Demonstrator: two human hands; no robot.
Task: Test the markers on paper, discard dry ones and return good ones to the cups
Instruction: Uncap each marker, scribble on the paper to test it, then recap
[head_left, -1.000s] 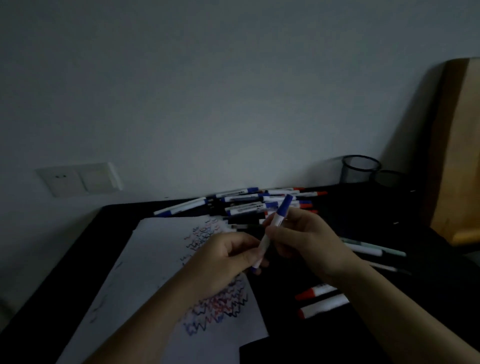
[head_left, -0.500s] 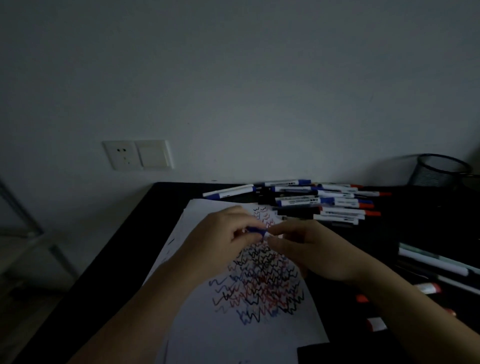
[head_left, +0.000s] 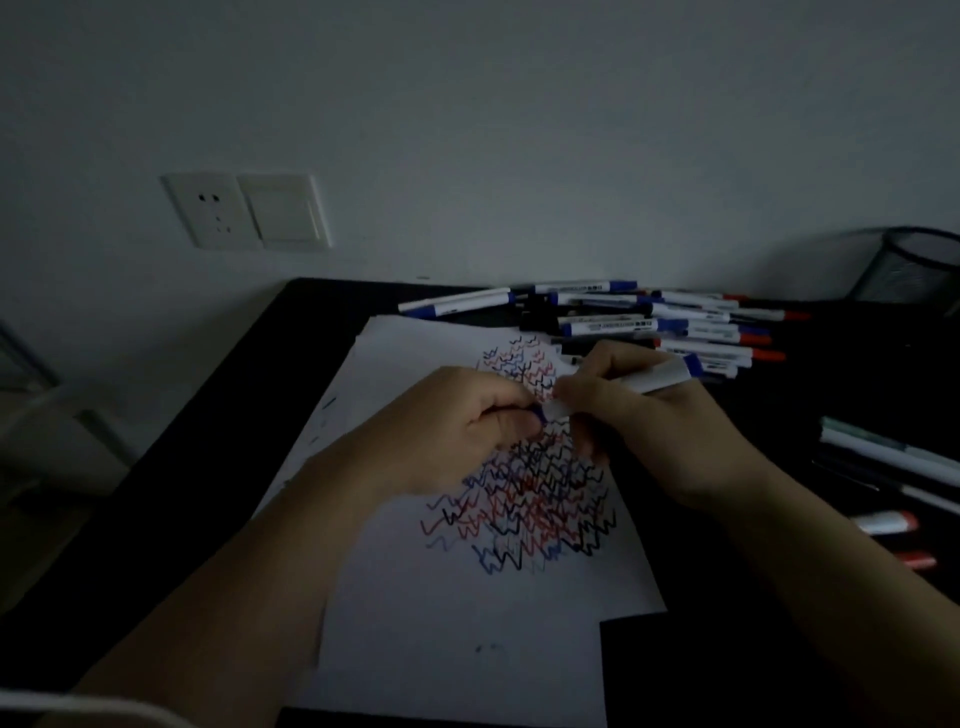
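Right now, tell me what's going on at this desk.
A person is testing markers. The right hand holds a white marker with a blue end over the sheet of paper, which is already covered in red, blue and black zigzags. The left hand pinches its blue cap at the tip. A pile of markers lies behind the paper, and a mesh cup stands at the far right.
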